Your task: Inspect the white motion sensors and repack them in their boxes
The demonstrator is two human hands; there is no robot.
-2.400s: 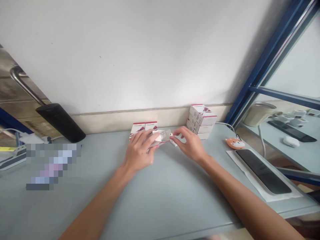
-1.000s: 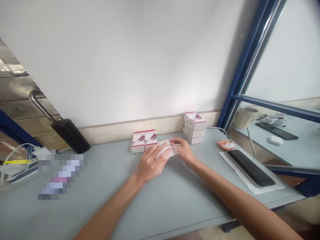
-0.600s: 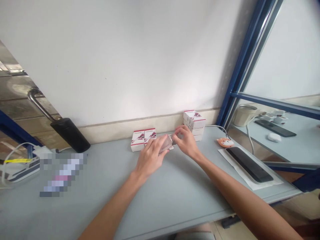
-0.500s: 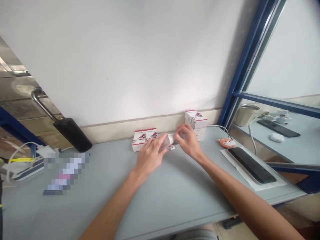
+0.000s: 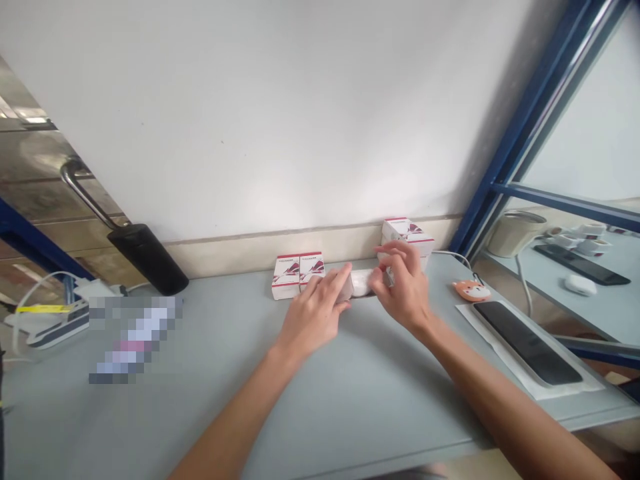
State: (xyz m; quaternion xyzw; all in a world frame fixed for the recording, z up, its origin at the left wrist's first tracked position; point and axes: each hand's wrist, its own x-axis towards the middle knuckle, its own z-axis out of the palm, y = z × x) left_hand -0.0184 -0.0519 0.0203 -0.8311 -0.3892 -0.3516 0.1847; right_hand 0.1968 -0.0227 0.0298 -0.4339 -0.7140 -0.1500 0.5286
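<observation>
Head view: small white item held between hands near back edge of table, between paired red-and-white cartons and carton stack. Left hand narrow, fingertips on item's left end; right hand curled over right end. Step in hand: two-handed handling of item; both ends need firm hold.

Small white box — held lengthwise

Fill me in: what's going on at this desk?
A person's left hand and right hand hold a small white object between them at a pale grey desk. Behind the hands stand two white-and-red cardboard boxes and, further right, a stack of similar boxes. To the right lie an orange fox-faced figurine and a black smartphone on a white sheet.
</observation>
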